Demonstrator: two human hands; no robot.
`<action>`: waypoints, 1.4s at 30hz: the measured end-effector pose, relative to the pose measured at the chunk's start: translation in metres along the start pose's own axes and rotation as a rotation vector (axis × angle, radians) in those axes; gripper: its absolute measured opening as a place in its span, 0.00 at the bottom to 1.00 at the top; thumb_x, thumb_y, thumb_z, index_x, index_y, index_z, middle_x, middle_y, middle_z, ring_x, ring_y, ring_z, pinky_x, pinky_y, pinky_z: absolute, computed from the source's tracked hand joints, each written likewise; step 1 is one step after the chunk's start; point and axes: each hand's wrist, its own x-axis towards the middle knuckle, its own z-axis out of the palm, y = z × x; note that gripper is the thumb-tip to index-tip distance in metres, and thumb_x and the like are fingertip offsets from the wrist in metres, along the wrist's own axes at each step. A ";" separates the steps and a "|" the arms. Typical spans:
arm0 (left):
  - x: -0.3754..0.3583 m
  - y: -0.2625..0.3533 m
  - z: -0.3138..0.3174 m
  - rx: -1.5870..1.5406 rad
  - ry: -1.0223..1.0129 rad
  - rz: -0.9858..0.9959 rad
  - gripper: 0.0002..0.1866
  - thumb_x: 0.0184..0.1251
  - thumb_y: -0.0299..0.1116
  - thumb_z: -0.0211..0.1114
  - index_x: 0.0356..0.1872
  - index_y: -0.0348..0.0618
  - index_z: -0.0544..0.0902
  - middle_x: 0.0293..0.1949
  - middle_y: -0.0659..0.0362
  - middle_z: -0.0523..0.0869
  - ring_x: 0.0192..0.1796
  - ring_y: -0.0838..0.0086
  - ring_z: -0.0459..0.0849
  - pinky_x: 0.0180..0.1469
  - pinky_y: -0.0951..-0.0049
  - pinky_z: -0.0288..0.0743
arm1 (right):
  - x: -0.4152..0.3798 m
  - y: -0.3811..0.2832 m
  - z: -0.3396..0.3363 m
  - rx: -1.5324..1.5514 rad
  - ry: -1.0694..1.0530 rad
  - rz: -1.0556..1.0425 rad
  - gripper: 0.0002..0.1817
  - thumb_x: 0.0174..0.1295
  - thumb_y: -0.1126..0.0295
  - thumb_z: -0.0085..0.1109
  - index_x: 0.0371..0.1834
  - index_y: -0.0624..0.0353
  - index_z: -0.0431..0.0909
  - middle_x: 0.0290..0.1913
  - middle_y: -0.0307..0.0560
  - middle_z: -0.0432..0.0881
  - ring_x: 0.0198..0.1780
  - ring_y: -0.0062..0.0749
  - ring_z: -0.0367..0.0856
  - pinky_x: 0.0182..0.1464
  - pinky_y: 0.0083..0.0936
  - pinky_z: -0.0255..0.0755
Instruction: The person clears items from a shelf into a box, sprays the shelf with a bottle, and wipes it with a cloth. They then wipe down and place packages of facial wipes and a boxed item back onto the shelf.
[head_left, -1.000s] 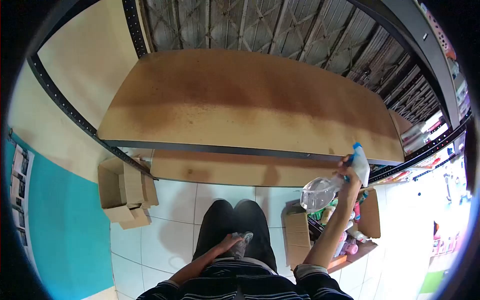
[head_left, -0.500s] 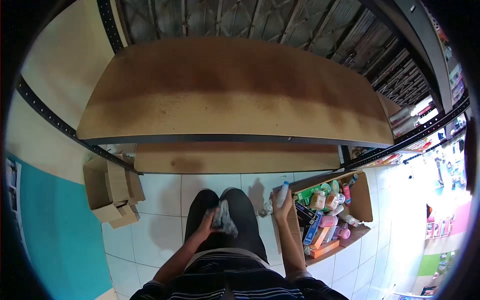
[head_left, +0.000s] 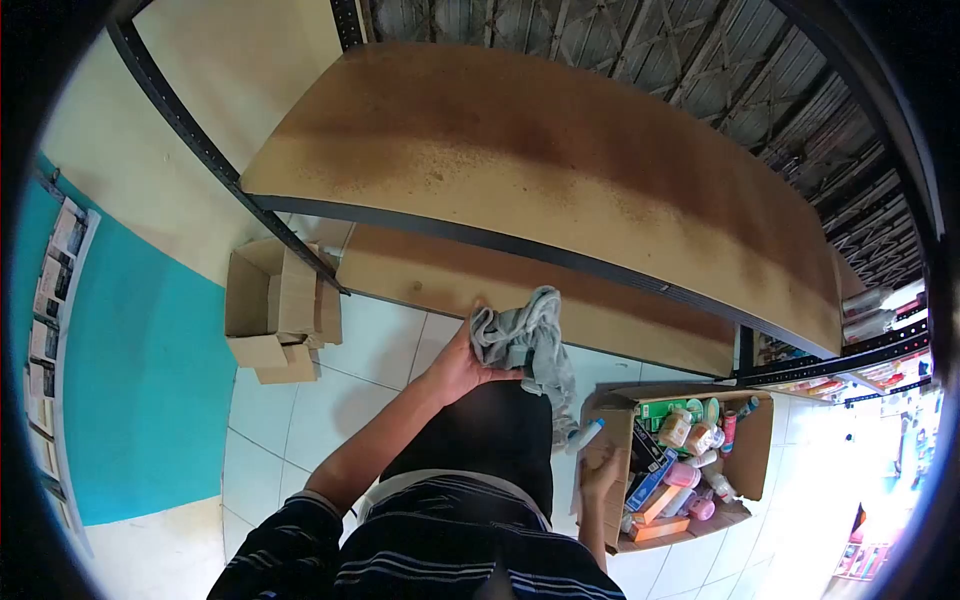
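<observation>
My left hand [head_left: 455, 365] is closed around a crumpled grey cloth [head_left: 530, 335], held up over my lap near the shelf edge. Part of the cloth hangs down on its right side. At the lower end of the cloth is a small pale bottle with blue on it [head_left: 586, 436]. My right hand [head_left: 600, 472] is just below this bottle with its fingers curled, beside the left wall of an open cardboard box [head_left: 618, 425]. Its grip on the bottle is partly hidden and small in view.
The box on the right holds several bottles, jars and cartons [head_left: 690, 460]. A wide brown shelf board [head_left: 560, 160] with a dark metal edge spans the front, above a lower board [head_left: 440, 270]. Another cardboard box [head_left: 265, 310] stands left on the tiled floor [head_left: 270, 425].
My left hand has raised the cloth from my lap toward the shelf. My right hand has shifted lower in view, and the bottle has tilted further over. The view has turned.
</observation>
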 end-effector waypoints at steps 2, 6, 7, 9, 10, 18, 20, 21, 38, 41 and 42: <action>-0.006 0.007 0.027 0.065 -0.036 -0.024 0.31 0.60 0.59 0.43 0.51 0.41 0.69 0.51 0.54 0.73 0.52 0.63 0.74 0.53 0.52 0.69 | 0.024 -0.049 -0.039 0.354 0.059 0.034 0.30 0.45 0.78 0.61 0.54 0.65 0.62 0.49 0.57 0.71 0.50 0.40 0.71 0.50 0.28 0.65; 0.002 0.016 0.065 0.439 0.138 0.064 0.29 0.60 0.61 0.42 0.40 0.43 0.72 0.36 0.59 0.76 0.39 0.73 0.75 0.42 0.67 0.72 | 0.051 -0.230 -0.110 1.033 -0.277 -0.135 0.28 0.48 0.75 0.61 0.53 0.65 0.62 0.52 0.50 0.69 0.48 0.26 0.70 0.46 0.20 0.67; 0.006 0.022 0.068 0.577 0.039 0.121 0.28 0.60 0.62 0.43 0.35 0.44 0.72 0.30 0.62 0.75 0.33 0.77 0.74 0.37 0.73 0.70 | 0.060 -0.244 -0.108 1.045 -0.339 -0.208 0.27 0.47 0.72 0.63 0.51 0.65 0.65 0.48 0.48 0.71 0.45 0.24 0.71 0.45 0.18 0.66; 0.000 0.053 0.088 0.820 0.094 0.090 0.25 0.63 0.56 0.44 0.46 0.45 0.72 0.36 0.63 0.74 0.41 0.78 0.70 0.47 0.78 0.64 | 0.077 -0.261 -0.112 1.069 -0.394 -0.304 0.26 0.46 0.70 0.64 0.49 0.65 0.68 0.45 0.46 0.74 0.41 0.21 0.72 0.44 0.16 0.65; -0.011 0.069 0.105 1.078 0.268 0.163 0.26 0.62 0.57 0.45 0.44 0.44 0.73 0.36 0.64 0.74 0.41 0.80 0.69 0.46 0.78 0.64 | 0.088 -0.262 -0.124 0.961 -0.479 -0.325 0.22 0.44 0.74 0.64 0.45 0.64 0.70 0.41 0.44 0.76 0.40 0.19 0.73 0.43 0.15 0.66; -0.012 0.157 0.123 1.247 0.121 0.394 0.31 0.59 0.60 0.47 0.44 0.39 0.76 0.37 0.62 0.77 0.41 0.80 0.73 0.47 0.79 0.66 | 0.156 -0.285 -0.196 0.668 -0.250 -0.510 0.08 0.43 0.85 0.51 0.26 0.60 0.72 0.19 0.29 0.68 0.23 0.10 0.65 0.26 0.11 0.59; -0.004 0.163 0.124 0.980 -0.049 0.456 0.31 0.59 0.59 0.48 0.44 0.37 0.75 0.41 0.58 0.79 0.44 0.78 0.76 0.48 0.77 0.69 | 0.167 -0.293 -0.203 0.695 -0.166 -0.688 0.09 0.43 0.85 0.48 0.26 0.60 0.71 0.20 0.31 0.69 0.24 0.10 0.65 0.26 0.11 0.59; -0.004 0.167 0.124 0.984 -0.056 0.464 0.31 0.59 0.59 0.48 0.44 0.37 0.75 0.41 0.58 0.79 0.44 0.78 0.76 0.48 0.77 0.69 | 0.170 -0.296 -0.206 0.783 -0.198 -0.626 0.08 0.44 0.85 0.49 0.26 0.61 0.71 0.22 0.32 0.70 0.27 0.10 0.66 0.28 0.11 0.59; -0.003 0.160 0.229 1.377 -0.309 0.491 0.20 0.44 0.31 0.67 0.42 0.38 0.77 0.39 0.61 0.77 0.41 0.78 0.73 0.47 0.79 0.66 | 0.093 -0.374 -0.151 0.757 -0.138 -0.727 0.36 0.40 0.74 0.65 0.54 0.60 0.56 0.38 0.47 0.73 0.39 0.26 0.73 0.38 0.22 0.71; -0.005 0.167 0.236 1.472 -0.286 0.541 0.18 0.45 0.34 0.68 0.38 0.37 0.79 0.36 0.60 0.78 0.39 0.79 0.74 0.45 0.79 0.67 | 0.127 -0.366 -0.136 0.849 -0.343 -0.723 0.23 0.44 0.74 0.63 0.45 0.66 0.67 0.33 0.44 0.76 0.31 0.24 0.74 0.36 0.21 0.70; -0.007 0.177 0.236 1.573 -0.266 0.622 0.17 0.46 0.34 0.68 0.38 0.37 0.79 0.36 0.60 0.79 0.40 0.79 0.74 0.45 0.79 0.67 | 0.128 -0.361 -0.146 0.948 -0.457 -0.666 0.12 0.45 0.74 0.61 0.34 0.66 0.74 0.32 0.41 0.77 0.29 0.21 0.74 0.36 0.18 0.69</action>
